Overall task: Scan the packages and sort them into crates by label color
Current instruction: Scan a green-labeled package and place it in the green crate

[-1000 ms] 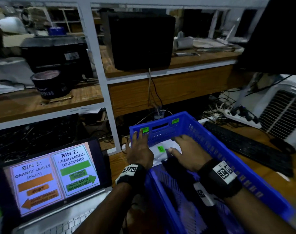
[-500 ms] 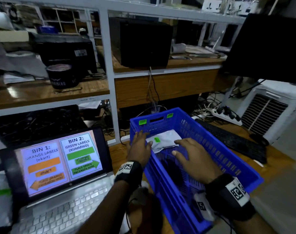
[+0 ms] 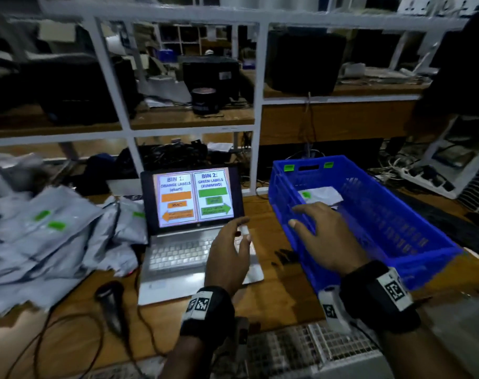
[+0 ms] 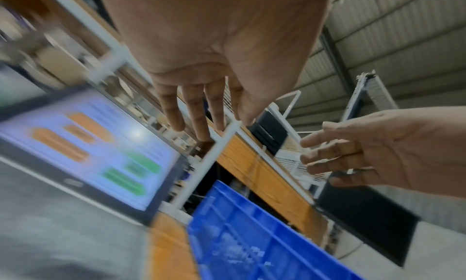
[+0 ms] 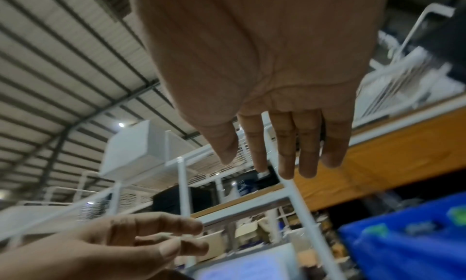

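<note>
Wooden desk (image 3: pixel 282 294) is carrying laptop (image 3: pixel 194 242), blue crate (image 3: pixel 369 222), grey pkg pile (image 3: pixel 41 242), scanner (image 3: pixel 111 302) w/ cable.

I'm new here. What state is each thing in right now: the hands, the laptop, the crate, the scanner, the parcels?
Left hand: open, holding nothing, above the laptop keyboard.
Right hand: open, empty, over the crate's near-left wall.
Laptop: lid up, screen lit with the bin guide.
Blue crate: holds one green-labelled package at its far end.
Scanner: lying on the table, untouched.
Package pile: heaped at left, unsorted.
</note>
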`<state>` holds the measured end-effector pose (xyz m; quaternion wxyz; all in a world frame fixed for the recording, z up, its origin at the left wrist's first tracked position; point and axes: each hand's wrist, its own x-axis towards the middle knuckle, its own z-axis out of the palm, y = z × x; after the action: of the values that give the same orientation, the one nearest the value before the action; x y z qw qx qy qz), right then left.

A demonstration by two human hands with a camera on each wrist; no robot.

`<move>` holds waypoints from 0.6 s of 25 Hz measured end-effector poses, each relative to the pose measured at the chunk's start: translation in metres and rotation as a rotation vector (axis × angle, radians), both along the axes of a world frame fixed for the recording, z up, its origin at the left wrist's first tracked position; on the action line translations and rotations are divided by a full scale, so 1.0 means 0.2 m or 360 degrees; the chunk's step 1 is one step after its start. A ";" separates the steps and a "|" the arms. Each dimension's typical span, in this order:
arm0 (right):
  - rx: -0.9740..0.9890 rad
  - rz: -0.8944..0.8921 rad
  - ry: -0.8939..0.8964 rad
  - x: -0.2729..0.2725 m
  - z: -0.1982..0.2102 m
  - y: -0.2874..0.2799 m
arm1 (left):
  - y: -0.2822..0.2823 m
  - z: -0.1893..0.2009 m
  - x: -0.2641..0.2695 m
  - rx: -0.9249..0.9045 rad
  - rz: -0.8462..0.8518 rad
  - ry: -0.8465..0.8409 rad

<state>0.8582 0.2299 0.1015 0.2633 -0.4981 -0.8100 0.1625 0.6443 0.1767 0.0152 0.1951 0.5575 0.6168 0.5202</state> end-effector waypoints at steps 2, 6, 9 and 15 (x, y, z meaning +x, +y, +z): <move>-0.0015 0.0073 0.0061 -0.13 -0.04 -0.13 | -0.17 -0.01 -0.11 -0.0049 0.0082 0.0013; -0.0037 0.0227 0.0162 -0.40 -0.12 -0.32 | -0.43 -0.03 -0.35 -0.0005 0.0279 0.0006; -0.0094 0.0331 0.0183 -0.63 -0.17 -0.43 | -0.57 -0.07 -0.58 -0.0044 0.0397 0.0020; -0.0180 0.0408 0.0175 -1.18 -0.28 -0.50 | -0.69 -0.07 -1.11 -0.0076 0.0548 -0.0042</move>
<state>0.6218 0.1291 0.0458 0.2560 -0.3951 -0.8408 0.2673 0.4224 0.0396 0.0009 0.1244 0.4320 0.7127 0.5385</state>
